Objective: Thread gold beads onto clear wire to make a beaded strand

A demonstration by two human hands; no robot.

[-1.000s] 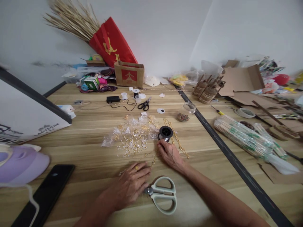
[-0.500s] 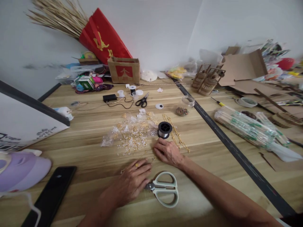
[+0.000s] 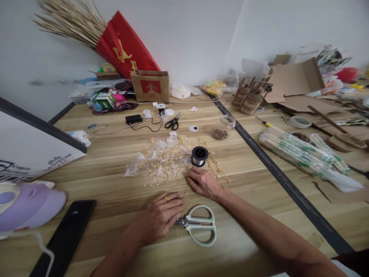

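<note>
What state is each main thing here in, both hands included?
Pale scissors, flat, blade tips hidden.
Black spool, standing upright.
Left hand, palm down, hiding the blade tips, grip unclear.
Right hand, fingers bent, near the spool, grip unclear.
Gold chain, lying loose.
Small clear and gold pieces, scattered.
Clear jar, partly filled.
Black scissors, lying flat.
Phone, flat, screen dark.
Red bag, tilted.
Brown paper bag, upright.
Bundled sticks, wrapped in plastic.

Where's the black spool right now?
In the head view, the black spool sits near the middle of the picture, just beyond the right hand, with small beads on its left and a gold chain on its right.
</note>
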